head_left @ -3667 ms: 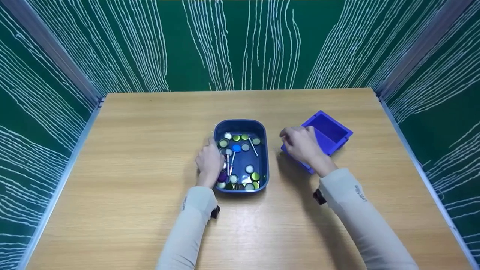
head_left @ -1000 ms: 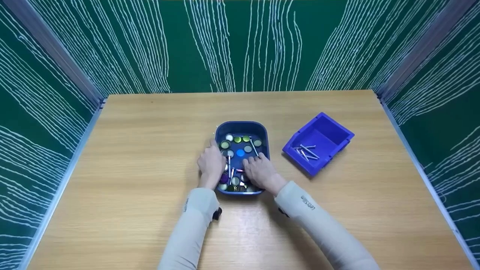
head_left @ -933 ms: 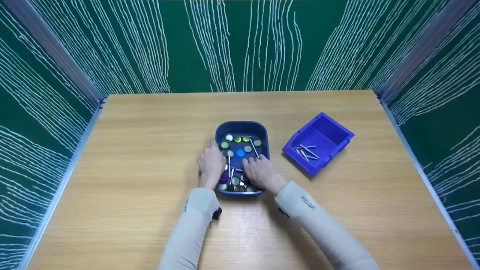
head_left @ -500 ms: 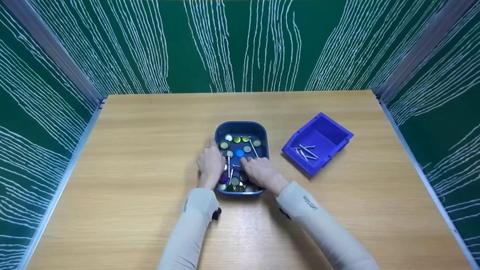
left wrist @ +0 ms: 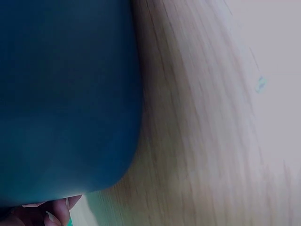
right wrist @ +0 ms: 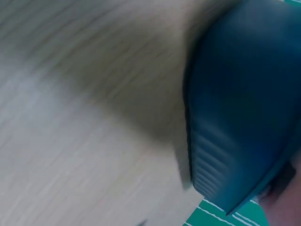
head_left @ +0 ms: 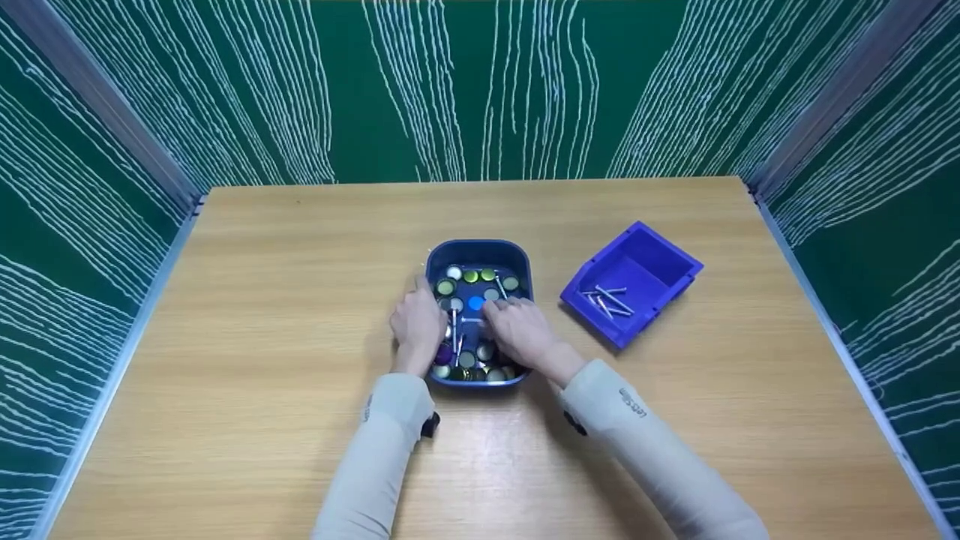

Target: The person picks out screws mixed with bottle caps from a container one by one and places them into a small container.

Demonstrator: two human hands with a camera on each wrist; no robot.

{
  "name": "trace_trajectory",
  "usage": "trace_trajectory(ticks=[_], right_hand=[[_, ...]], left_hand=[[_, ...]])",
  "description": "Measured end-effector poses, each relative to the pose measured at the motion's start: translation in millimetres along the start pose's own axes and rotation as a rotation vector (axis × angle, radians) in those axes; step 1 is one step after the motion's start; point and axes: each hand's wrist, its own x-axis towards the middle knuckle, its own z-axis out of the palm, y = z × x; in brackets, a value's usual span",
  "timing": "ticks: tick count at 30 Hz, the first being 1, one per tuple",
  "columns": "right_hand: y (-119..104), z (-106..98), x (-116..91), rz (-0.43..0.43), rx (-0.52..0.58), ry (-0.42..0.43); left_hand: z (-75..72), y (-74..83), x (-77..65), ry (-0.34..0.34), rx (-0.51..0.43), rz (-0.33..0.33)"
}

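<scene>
Now mid-frame, the right hand is higher, seemingly pinching a singled-out screw; the left hand grips the tray.

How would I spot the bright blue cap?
On the wooden table, find the dark blue tray with rounded corners. Near its middle, beside the right hand, lies the blue cap: the only bright blue one visible among mostly green and silvery caps.

at frame centre, one tub with over a dozen caps and at least four screws; right of centre, one bin, at least four more screws; two hands, one left hand, one right hand.
</scene>
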Motion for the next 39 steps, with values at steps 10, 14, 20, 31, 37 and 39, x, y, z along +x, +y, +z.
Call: trace_trajectory(ticks=[10, 14, 20, 31, 37, 39], right_hand=[[15, -23, 2, 0.151, 0.112, -0.038], [24, -31, 0, 0.181, 0.133, 0.05], [39, -43, -4, 0.229, 0.153, 0.091], [64, -56, -11, 0.375, 0.218, 0.05], [78, -66, -16, 0.454, 0.301, 0.025], [82, -70, -18, 0.478, 0.347, 0.03]], left_hand=[[0.1, 0.2, -0.6, 0.015, -0.007, 0.006], [0.4, -0.2, -1.1, 0.025, -0.018, 0.015], [0.8, -1.4, -0.6, 0.032, -0.012, 0.023], [1.5, -1.7, -0.5, 0.042, -0.003, 0.024], [2.2, -1.3, -0.4, 0.061, -0.003, 0.024], [2.6, -1.0, -0.9, 0.066, -0.004, 0.025]])
